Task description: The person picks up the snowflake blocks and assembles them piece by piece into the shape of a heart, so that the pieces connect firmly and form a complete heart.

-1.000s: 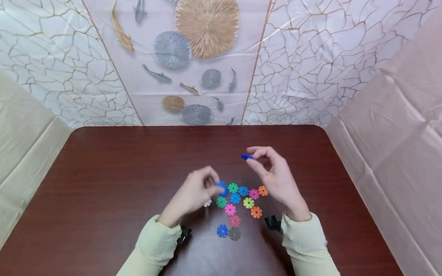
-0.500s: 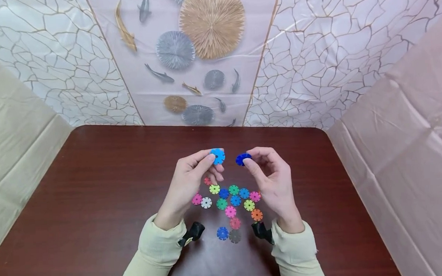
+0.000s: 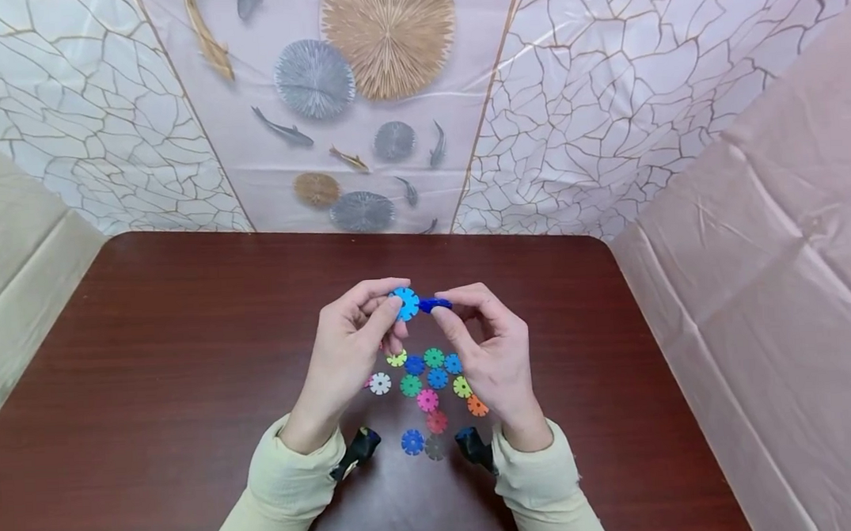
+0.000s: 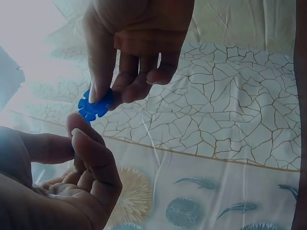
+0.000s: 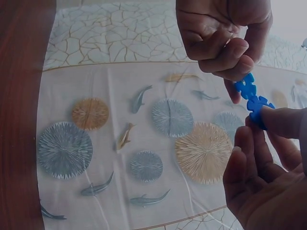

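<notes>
In the head view my left hand (image 3: 339,344) pinches a light blue notched disc (image 3: 408,304) between thumb and fingers, its face toward the head camera. My right hand (image 3: 496,349) pinches a dark blue notched disc (image 3: 437,304), turned nearly edge-on. The two discs meet at their rims above the table. In the right wrist view the light blue disc (image 5: 245,87) and the dark blue disc (image 5: 259,109) stand at an angle, edge against edge. The left wrist view shows a blue disc (image 4: 95,105) between the fingertips; the other is mostly hidden by fingers.
Several notched discs lie on the dark red-brown table (image 3: 187,347) below my hands, among them a white disc (image 3: 380,383), a pink disc (image 3: 427,400), an orange disc (image 3: 477,405) and a grey disc (image 3: 435,447). A patterned cloth (image 3: 363,141) hangs behind the table.
My left hand has lifted the light blue disc from over the table discs. Both hands have come together, so the two held discs now meet. The head view has shifted slightly.
</notes>
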The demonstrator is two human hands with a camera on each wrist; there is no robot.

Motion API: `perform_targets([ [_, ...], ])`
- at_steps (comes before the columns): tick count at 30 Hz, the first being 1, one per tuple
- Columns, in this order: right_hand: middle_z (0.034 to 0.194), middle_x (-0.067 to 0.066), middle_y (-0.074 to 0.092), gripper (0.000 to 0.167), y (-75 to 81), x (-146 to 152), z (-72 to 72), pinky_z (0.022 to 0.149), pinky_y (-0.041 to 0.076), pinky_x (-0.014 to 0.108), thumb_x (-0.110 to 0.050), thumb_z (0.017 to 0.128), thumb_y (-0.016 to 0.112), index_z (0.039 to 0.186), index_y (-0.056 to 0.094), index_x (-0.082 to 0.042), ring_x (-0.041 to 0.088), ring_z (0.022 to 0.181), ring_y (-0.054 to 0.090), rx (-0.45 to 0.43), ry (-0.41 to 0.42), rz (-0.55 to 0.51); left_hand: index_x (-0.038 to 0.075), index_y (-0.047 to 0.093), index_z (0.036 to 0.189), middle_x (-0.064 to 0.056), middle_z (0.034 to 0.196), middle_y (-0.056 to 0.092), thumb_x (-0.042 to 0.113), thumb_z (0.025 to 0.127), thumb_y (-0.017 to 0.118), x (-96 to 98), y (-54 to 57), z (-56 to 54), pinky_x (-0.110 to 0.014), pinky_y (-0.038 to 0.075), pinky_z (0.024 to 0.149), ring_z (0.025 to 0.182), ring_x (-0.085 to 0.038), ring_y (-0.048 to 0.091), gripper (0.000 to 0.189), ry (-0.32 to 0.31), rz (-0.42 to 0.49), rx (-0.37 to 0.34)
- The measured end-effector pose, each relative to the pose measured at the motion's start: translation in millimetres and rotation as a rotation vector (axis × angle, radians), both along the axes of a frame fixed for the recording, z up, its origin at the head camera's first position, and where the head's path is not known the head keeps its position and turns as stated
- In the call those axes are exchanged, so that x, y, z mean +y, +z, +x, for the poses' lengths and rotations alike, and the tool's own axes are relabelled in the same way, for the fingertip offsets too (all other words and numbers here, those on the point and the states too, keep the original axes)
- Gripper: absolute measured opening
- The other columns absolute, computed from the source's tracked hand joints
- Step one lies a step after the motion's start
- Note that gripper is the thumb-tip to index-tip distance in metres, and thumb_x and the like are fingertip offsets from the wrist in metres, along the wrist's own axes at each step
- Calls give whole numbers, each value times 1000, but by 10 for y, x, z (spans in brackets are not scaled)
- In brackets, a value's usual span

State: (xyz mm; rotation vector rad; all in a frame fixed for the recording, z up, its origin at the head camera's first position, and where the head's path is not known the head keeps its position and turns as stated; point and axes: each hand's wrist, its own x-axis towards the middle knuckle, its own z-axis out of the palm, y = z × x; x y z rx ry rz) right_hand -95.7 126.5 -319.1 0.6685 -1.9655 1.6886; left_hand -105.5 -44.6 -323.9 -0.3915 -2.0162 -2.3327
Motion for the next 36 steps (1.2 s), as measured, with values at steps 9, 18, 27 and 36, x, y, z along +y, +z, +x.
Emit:
perform_targets([
  [9, 100, 7, 67, 23, -208, 40, -104, 73, 54, 30, 6, 85, 69, 107, 69, -2, 23, 83, 63, 2, -27, 27, 8, 65, 122, -15, 74, 61, 13, 97, 61, -27, 3, 4, -28, 55, 56, 57, -23, 59, 26, -9, 2, 11],
  [18, 95, 7, 66, 25, -228, 17, -109, 72, 53, 26, 12, 83, 68, 103, 69, -3, 21, 81, 61, 46, -60, 47, 7, 64, 122, -15, 74, 61, 11, 96, 61, -19, -3, 1, -26, 55, 56, 57, -21, 59, 26, -23, 19, 8],
  [27, 91, 8, 65, 21, -176, -30, -80, 71, 52, 25, 11, 82, 70, 100, 69, -1, 19, 79, 60, 75, -96, 73, 5, 64, 121, -15, 75, 61, 11, 97, 60, -39, 11, -3, -27, 55, 56, 57, -21, 58, 26, -32, -16, 15],
  [36, 86, 13, 63, 17, 12, -108, 39, 69, 51, 23, 14, 81, 69, 96, 68, 5, 21, 75, 58, 74, -117, 123, 10, 65, 123, -14, 76, 62, 13, 97, 61, -50, -5, -2, -31, 56, 57, 59, -25, 60, 27, -37, -104, -21],
])
